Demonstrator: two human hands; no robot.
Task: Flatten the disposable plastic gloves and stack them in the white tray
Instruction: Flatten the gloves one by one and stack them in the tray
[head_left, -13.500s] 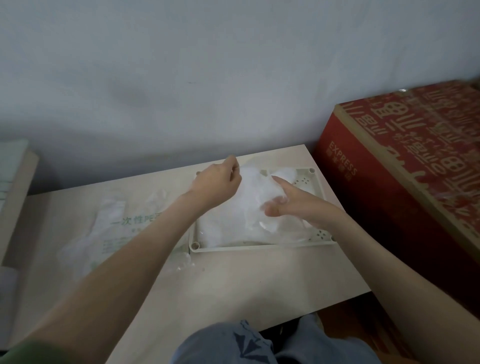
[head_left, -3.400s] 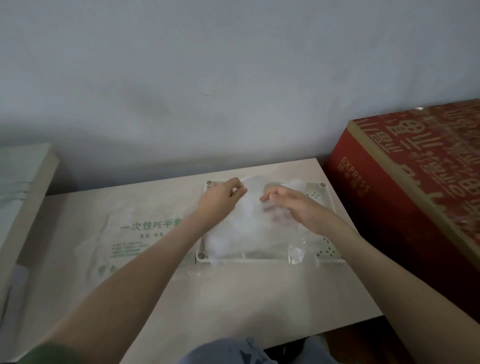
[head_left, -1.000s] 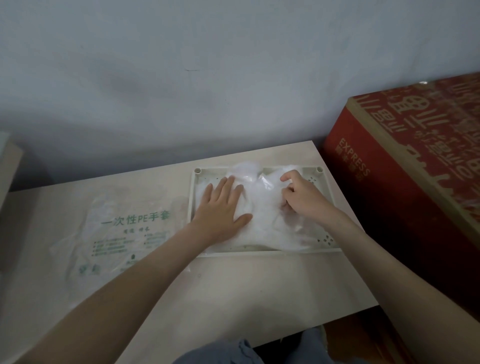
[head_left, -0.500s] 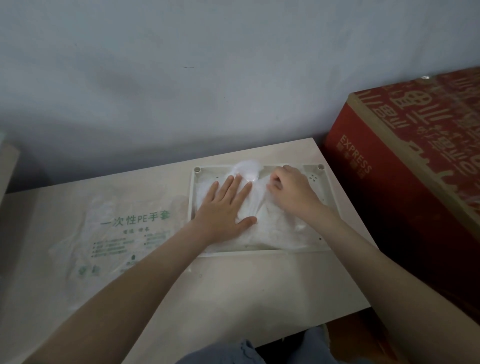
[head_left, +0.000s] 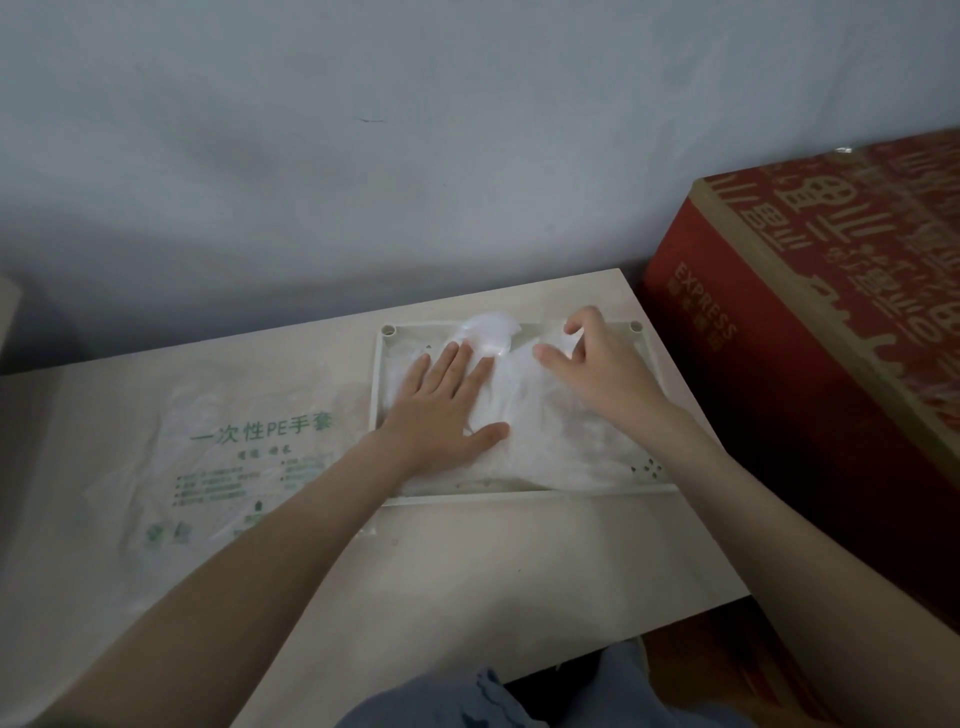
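Note:
The white tray (head_left: 375, 384) lies at the back right of the table. A pile of thin, clear plastic gloves (head_left: 561, 436) fills it, and a crumpled bit sticks up at the far rim. My left hand (head_left: 441, 410) presses flat on the left part of the pile, fingers straight and spread. At the pile's far right part, my right hand (head_left: 602, 374) has its fingers curled, and its thumb and forefinger hold a raised fold of the top glove.
A clear glove packaging bag (head_left: 249, 452) with green print lies flat on the table (head_left: 467, 571) left of the tray. A big red cardboard box (head_left: 810, 322) stands close against the table's right side. A wall runs right behind the table.
My right hand has moved right along the far part of the pile and opened from a tight curl into a looser one. My left hand stays pressed flat on the gloves.

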